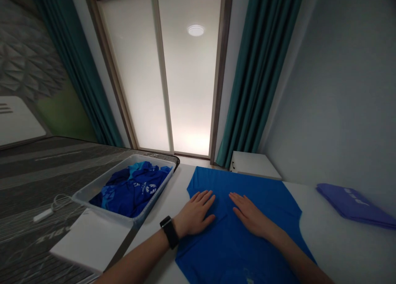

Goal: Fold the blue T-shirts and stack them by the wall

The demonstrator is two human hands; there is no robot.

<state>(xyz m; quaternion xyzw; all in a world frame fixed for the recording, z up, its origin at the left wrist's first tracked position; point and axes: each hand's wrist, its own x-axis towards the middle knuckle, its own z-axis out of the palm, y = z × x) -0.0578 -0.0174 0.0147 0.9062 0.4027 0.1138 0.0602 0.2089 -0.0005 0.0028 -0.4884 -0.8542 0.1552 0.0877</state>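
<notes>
Listing, head view: one plain blue garment of thin, smooth-looking fabric (227, 240), spread nearly flat on the white surface (328, 242) at the six o'clock part of the view; its near end runs out of frame.

Hands, two. Left hand (198, 214), black-banded wristwatch (169, 232) at the wrist: palm down, fingers extended, thumb spread. Right hand (249, 217): palm down, fingers straight. Both rest on the fabric, gripping nothing.

Handling, judged: light, limp, perhaps slippery; easily creased, hardly fragile. Best hold: far corners, at eleven and one o'clock of the garment, or side edges.

Edges and room, clocked from the garment: at ten, a translucent plastic tub of crumpled blue clothing (131, 189), apart from it, a strip of white surface between. At nine, a flat white box (93, 239). Toward three, a folded purple fabric item (355, 205), well apart, with white surface between. At twelve, beyond the far edge, a low white cabinet (255, 164).
</notes>
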